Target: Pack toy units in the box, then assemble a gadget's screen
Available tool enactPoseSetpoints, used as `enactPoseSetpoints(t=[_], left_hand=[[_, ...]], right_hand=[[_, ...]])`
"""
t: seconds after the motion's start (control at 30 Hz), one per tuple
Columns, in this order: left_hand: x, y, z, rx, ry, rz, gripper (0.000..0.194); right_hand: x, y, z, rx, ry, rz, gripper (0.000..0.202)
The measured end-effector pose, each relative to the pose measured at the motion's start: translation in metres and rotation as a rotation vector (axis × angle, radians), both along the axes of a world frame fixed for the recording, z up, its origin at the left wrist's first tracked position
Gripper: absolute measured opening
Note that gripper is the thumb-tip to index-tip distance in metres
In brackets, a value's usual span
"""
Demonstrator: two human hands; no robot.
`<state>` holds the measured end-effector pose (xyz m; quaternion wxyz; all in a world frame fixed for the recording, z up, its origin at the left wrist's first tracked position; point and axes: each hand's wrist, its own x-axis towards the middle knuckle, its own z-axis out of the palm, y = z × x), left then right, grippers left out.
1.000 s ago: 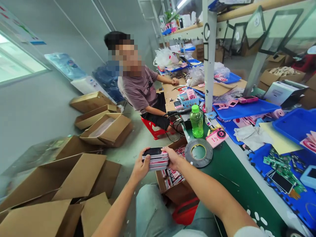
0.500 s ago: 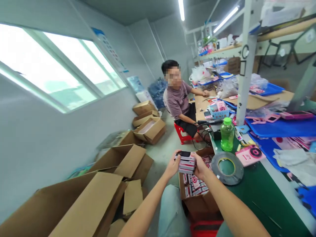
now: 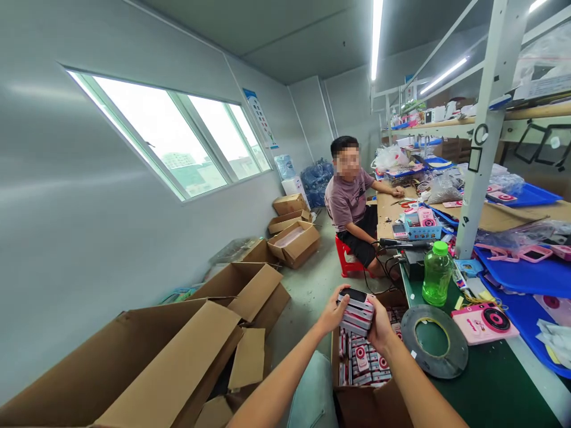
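Between my two hands is a stack of small pink-and-grey toy cameras (image 3: 356, 313), with a dark screen showing on the top one. My left hand (image 3: 331, 311) is closed around the stack's left side, thumb at the near edge. Against the right side presses my right hand (image 3: 380, 327), its fingers partly hidden behind the stack. Directly beneath stands an open carton (image 3: 363, 407) packed with rows of similar pink toy cameras (image 3: 361, 358). The stack is held above the carton's far part.
On the green bench to the right lie a dark ring-shaped roll (image 3: 411, 343) and a larger pink camera (image 3: 473, 329). A green bottle (image 3: 437, 277) stands behind them. Open cardboard boxes (image 3: 173, 362) line the left. A co-worker (image 3: 350, 205) sits on a red stool (image 3: 343, 255) ahead.
My view has swung left and upward, so the bench, co-worker and boxes sit further right and lower in frame. Both hands still hold the camera stack, now tilted slightly.
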<state>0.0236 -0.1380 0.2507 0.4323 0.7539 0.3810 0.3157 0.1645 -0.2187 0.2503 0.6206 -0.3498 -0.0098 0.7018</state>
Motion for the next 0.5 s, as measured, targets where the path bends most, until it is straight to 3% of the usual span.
enactPoseSetpoints(t=[0.3, 0.5], left_hand=[[-0.003, -0.007, 0.005, 0.068, 0.001, 0.033, 0.064], [-0.004, -0.014, -0.001, 0.078, -0.009, 0.076, 0.066]], right_hand=[[-0.002, 0.000, -0.002, 0.018, 0.014, -0.031, 0.027], [-0.002, 0.005, -0.009, 0.005, -0.008, -0.014, 0.024]])
